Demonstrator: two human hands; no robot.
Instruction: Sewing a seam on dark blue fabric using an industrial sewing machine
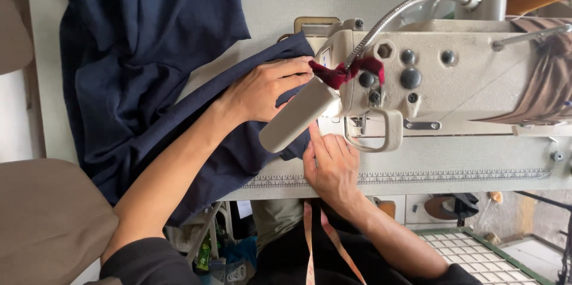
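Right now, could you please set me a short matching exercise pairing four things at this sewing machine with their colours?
Things:
1. fabric under the left hand
2. ribbon tied on the lamp neck
3. sewing machine
4. lamp neck

Colours:
A. silver
B. dark red
C. navy blue
D. cream

Pairs: 1-C, 2-B, 3-D, 4-A

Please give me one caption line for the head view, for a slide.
Both hands, left hand and right hand, guide navy fabric under a beige sewing machine.

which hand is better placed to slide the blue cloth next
Probably the left hand: it lies flat on the blue cloth beside the sewing machine; the right hand sits at its edge.
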